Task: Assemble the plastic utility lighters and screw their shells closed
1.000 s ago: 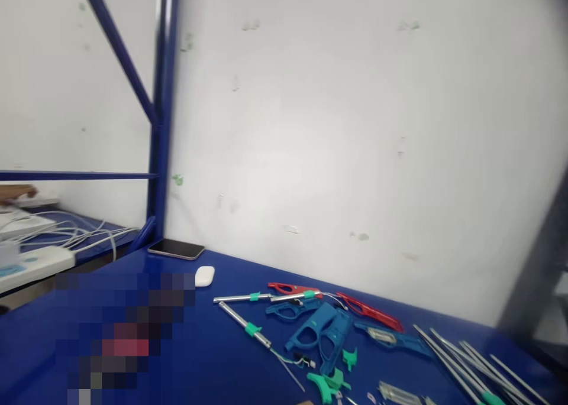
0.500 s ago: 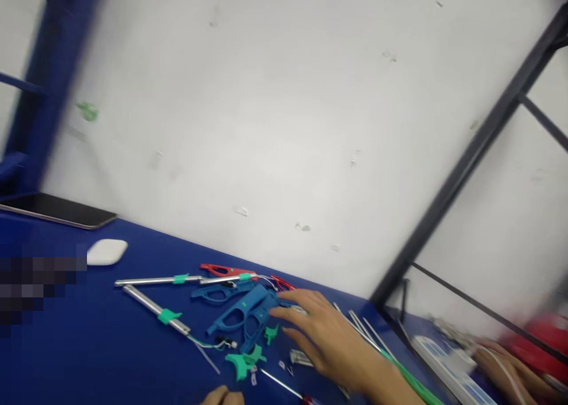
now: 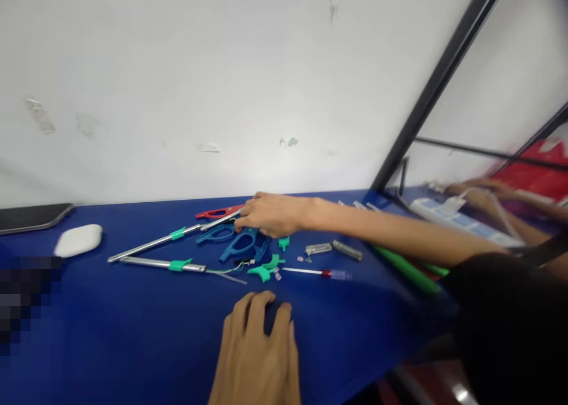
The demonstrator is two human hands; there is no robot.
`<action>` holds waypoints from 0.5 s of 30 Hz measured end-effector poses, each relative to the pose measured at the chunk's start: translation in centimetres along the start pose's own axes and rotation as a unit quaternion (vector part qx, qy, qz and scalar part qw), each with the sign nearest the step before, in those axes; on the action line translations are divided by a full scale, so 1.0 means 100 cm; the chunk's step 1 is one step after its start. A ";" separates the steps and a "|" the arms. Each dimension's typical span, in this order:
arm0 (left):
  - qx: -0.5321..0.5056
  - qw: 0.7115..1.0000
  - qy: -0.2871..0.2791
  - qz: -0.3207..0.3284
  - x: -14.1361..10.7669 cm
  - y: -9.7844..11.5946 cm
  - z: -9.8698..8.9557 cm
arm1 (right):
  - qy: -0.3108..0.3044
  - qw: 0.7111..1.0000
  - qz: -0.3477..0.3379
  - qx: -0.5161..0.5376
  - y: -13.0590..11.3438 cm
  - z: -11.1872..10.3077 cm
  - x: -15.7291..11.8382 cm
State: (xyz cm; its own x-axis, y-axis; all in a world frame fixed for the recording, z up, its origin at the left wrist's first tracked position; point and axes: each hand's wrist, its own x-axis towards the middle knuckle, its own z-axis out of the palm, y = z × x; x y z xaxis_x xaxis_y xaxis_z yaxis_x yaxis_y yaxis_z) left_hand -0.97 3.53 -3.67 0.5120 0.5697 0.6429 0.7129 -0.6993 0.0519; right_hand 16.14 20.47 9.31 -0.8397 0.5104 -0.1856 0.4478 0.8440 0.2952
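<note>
My right hand (image 3: 277, 216) reaches across the table, its fingers curled down over a pile of blue plastic handles (image 3: 239, 243); whatever lies under its fingertips is hidden. Against its fingers ends a silver metal tube (image 3: 155, 243) with a green clip. A second silver tube (image 3: 146, 263) with a green clip and thin wires lies in front. Behind the blue pieces a red plastic handle (image 3: 215, 213) shows. My left hand (image 3: 257, 352) rests at the front, fingers apart and slightly bent, holding nothing. Green plastic pieces (image 3: 265, 270) and a screwdriver (image 3: 328, 274) lie just beyond it.
Two small metal pieces (image 3: 346, 250) lie under my right forearm. Green tubes (image 3: 408, 269) and a white power strip (image 3: 461, 219) are at the right, near another person's hands (image 3: 479, 195). A white case (image 3: 78, 240) and a dark phone (image 3: 33, 217) lie left. A dark frame post (image 3: 437, 91) slants at right.
The view has levelled and shifted. My right hand has moved from beside the blue handles to over them, its fingers now curled down. My left hand has come further into view.
</note>
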 end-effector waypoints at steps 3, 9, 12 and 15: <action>0.010 0.999 -0.052 -0.005 0.004 0.007 -0.014 | 0.015 1.000 0.002 0.004 0.005 -0.008 -0.002; -0.009 0.999 -0.038 -0.037 0.007 0.007 -0.017 | 0.071 0.996 0.054 0.015 0.008 -0.031 -0.036; -0.007 0.996 0.011 -0.084 0.012 0.014 -0.023 | 0.086 0.993 0.064 0.048 -0.005 -0.036 -0.068; 0.013 0.985 0.070 -0.156 0.018 0.025 -0.030 | 0.091 0.990 0.054 0.095 -0.032 -0.034 -0.103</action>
State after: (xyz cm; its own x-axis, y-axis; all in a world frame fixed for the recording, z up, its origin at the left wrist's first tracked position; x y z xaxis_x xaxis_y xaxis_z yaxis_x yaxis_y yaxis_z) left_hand 0.27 1.55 -0.05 0.1972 0.6889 0.6975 0.8378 -0.4879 0.2449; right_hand 22.30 11.98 13.42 -0.8170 0.5764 0.0152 0.5739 0.8103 0.1184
